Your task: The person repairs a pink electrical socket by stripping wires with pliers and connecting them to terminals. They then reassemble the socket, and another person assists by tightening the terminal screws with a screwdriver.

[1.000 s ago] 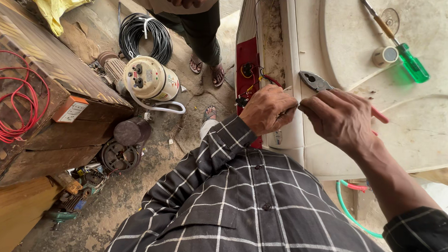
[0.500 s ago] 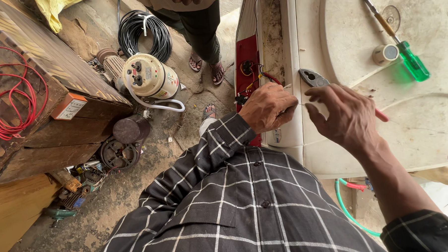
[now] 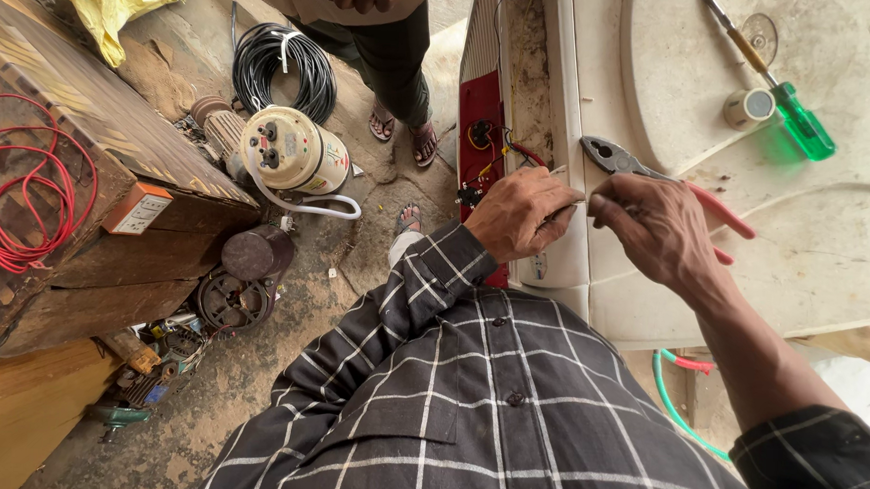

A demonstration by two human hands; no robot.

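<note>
At centre, over the edge of a white plastic appliance casing (image 3: 645, 310), the person's two hands work close together but not touching. Left hand (image 3: 523, 214): fingers curled shut on a thin wire at the casing's rim, just beside a red panel with exposed wiring (image 3: 479, 130). Right hand (image 3: 657, 228): clamped around the red handles of metal slip-joint pliers (image 3: 616, 159), whose grey head points left toward the left hand. Far right, on the casing's top surface: a green-handled screwdriver (image 3: 796, 117) and a small white cylindrical cap (image 3: 748, 107), lying near each other. Left, on the dirt floor: a cream-coloured round motor unit (image 3: 294, 151), a coil of black cable (image 3: 282, 66) and a wooden bench carrying red wire (image 3: 22, 201). Far centre: another person's sandalled feet (image 3: 400, 132).
</note>
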